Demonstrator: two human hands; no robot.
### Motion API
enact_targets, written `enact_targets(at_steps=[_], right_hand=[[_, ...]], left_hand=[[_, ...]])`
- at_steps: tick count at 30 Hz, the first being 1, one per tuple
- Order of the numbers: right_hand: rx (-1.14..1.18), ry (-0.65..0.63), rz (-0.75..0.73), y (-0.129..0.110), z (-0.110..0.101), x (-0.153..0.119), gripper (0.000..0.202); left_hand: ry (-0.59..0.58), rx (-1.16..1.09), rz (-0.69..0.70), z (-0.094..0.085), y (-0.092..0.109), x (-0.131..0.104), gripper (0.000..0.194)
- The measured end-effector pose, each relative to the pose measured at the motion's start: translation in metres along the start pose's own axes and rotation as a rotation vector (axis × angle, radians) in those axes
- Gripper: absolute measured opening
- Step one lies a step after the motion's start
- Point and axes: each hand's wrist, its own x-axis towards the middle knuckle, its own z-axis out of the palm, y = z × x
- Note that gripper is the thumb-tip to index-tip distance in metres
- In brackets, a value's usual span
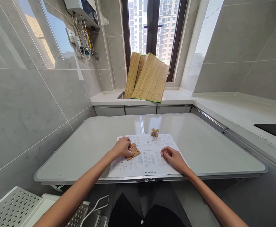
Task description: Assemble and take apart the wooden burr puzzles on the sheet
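Several flat, notched wooden pieces [133,149] lie side by side on the left part of a printed sheet [156,170]. My left hand [123,147] grips them from their left side, thumb toward me and fingers over the far edge; the palm hides part of them. On the right part of the sheet rests my right hand [173,157], its fingers loosely bent and nothing visible in them. At the sheet's far edge stands a small assembled wooden piece with crossing arms [154,132]. Small diagrams and text cover the paper.
The sheet lies on a white folding table [199,142] with a centre seam. Behind it, a bamboo mat [150,78] leans on the white counter [177,94] by the window. A perforated white rack [12,205] is low at left. Tiled walls flank both sides.
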Motion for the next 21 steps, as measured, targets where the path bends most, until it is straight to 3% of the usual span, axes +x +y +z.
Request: enact_targets(at_steps=[5, 11, 16, 21], right_hand=[[0.0, 0.007, 0.004, -0.004, -0.001, -0.002, 0.019], [0.001, 0.008, 0.004, -0.001, -0.001, -0.001, 0.02], [-0.007, 0.003, 0.008, -0.001, -0.001, -0.001, 0.022], [-0.009, 0.002, -0.007, -0.002, -0.002, -0.001, 0.021]], left_hand=[[-0.004, -0.029, 0.05, 0.005, 0.027, -0.008, 0.027], [-0.003, -0.066, 0.012, 0.008, 0.036, -0.018, 0.031], [0.033, -0.091, -0.054, 0.01, 0.026, -0.024, 0.037], [0.102, -0.069, -0.185, 0.006, -0.009, -0.012, 0.037]])
